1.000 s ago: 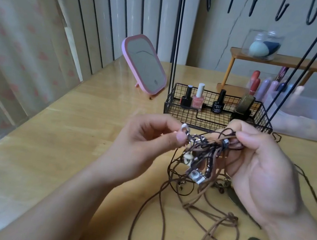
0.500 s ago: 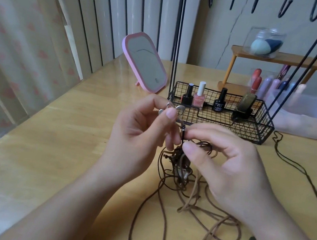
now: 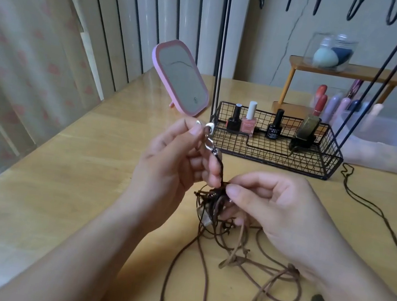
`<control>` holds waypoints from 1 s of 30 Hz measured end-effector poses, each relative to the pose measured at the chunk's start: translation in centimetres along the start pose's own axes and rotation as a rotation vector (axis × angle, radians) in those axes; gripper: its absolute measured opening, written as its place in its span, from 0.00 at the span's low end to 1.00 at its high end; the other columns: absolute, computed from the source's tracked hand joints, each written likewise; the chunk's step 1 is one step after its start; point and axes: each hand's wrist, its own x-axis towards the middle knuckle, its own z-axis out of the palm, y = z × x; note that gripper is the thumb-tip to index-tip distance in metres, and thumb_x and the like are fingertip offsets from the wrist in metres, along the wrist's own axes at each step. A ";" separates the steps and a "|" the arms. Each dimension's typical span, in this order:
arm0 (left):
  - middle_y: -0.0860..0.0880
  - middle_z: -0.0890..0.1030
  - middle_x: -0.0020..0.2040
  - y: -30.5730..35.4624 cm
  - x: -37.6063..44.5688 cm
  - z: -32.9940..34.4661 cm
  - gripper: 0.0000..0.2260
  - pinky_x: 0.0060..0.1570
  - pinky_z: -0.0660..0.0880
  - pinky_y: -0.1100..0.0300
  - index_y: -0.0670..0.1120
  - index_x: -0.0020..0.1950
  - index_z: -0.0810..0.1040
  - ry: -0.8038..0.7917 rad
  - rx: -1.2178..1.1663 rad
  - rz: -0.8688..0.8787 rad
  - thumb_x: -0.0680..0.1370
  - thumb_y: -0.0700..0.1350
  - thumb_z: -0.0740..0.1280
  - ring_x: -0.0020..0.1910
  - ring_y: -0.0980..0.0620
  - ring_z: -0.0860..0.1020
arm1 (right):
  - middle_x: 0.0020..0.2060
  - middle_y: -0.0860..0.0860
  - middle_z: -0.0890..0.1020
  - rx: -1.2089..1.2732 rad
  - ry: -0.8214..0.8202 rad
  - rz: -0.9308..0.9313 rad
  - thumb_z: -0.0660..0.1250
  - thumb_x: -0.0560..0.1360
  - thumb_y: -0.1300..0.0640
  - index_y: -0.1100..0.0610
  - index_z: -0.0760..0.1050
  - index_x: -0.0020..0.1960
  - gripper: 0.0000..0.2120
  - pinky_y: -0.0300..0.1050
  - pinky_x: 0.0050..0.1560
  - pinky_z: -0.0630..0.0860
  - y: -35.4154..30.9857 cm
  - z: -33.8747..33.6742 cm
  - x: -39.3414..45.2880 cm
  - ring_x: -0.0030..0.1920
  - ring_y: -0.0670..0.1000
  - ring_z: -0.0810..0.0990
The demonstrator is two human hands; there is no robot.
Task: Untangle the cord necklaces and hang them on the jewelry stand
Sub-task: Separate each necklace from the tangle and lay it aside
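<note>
Head view first gives us the wooden table [image 3: 62, 181], then the black wire jewelry stand [image 3: 278, 147], its hooks bare above. Below it sit our hands: our right hand [image 3: 274, 209] pinches the knot of cord necklaces [image 3: 212, 204], which hangs just above the table with loose loops trailing across the wood. Our left hand [image 3: 174, 162] pinches one cord's silver clasp [image 3: 208, 131]. That clasp has risen clear of the bundle since a second ago, when both hands sat together at the knot. We judge one strand is starting to come free; nothing is hung yet.
</note>
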 end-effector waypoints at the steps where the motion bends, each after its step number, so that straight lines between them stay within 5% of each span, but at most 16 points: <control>1: 0.45 0.75 0.30 0.0 0.0 0.0 0.08 0.31 0.73 0.59 0.44 0.40 0.68 0.004 -0.034 -0.016 0.79 0.44 0.58 0.27 0.48 0.74 | 0.36 0.53 0.86 0.005 0.015 0.011 0.71 0.75 0.58 0.55 0.84 0.43 0.04 0.52 0.44 0.81 0.0 -0.2 -0.1 0.38 0.49 0.85; 6: 0.46 0.74 0.35 -0.5 0.6 -0.9 0.08 0.35 0.70 0.56 0.46 0.41 0.75 0.303 0.177 -0.291 0.78 0.41 0.60 0.31 0.49 0.73 | 0.39 0.53 0.85 0.157 0.008 0.020 0.62 0.80 0.61 0.56 0.78 0.48 0.07 0.41 0.42 0.78 -0.4 -0.9 -0.1 0.41 0.49 0.82; 10: 0.50 0.81 0.48 -1.2 0.1 -0.9 0.10 0.48 0.74 0.57 0.48 0.49 0.77 0.169 0.625 -0.228 0.73 0.52 0.65 0.46 0.51 0.80 | 0.37 0.53 0.83 0.253 0.048 -0.001 0.62 0.79 0.65 0.56 0.77 0.46 0.08 0.40 0.36 0.79 -0.5 -0.9 0.0 0.38 0.50 0.81; 15: 0.53 0.79 0.37 -0.8 -0.4 -0.1 0.11 0.41 0.74 0.64 0.46 0.45 0.78 -0.202 0.321 -0.255 0.73 0.53 0.67 0.36 0.55 0.77 | 0.39 0.53 0.85 0.202 -0.007 -0.063 0.61 0.78 0.69 0.56 0.78 0.47 0.10 0.40 0.37 0.80 -0.9 -1.0 -0.3 0.38 0.49 0.82; 19: 0.48 0.78 0.36 -0.6 -0.4 -0.2 0.05 0.37 0.70 0.62 0.47 0.43 0.79 -0.232 0.291 -0.260 0.72 0.47 0.72 0.34 0.53 0.74 | 0.39 0.50 0.84 0.098 -0.017 -0.139 0.61 0.79 0.71 0.53 0.77 0.49 0.14 0.41 0.31 0.72 -1.1 -1.3 -0.2 0.34 0.52 0.76; 24: 0.44 0.80 0.35 -0.4 -0.5 -0.1 0.04 0.34 0.74 0.62 0.41 0.43 0.81 -0.232 0.296 -0.291 0.73 0.42 0.70 0.32 0.50 0.75 | 0.41 0.44 0.84 -0.016 0.025 -0.250 0.64 0.77 0.73 0.54 0.78 0.51 0.15 0.32 0.44 0.75 -0.7 -1.4 0.0 0.44 0.41 0.82; 30: 0.46 0.78 0.31 -0.3 -0.5 0.0 0.03 0.33 0.71 0.63 0.45 0.37 0.83 -0.220 0.354 -0.224 0.71 0.41 0.73 0.29 0.54 0.73 | 0.45 0.44 0.84 -0.164 0.087 -0.354 0.69 0.75 0.69 0.46 0.80 0.51 0.17 0.34 0.49 0.77 -0.4 -1.5 -0.1 0.51 0.47 0.83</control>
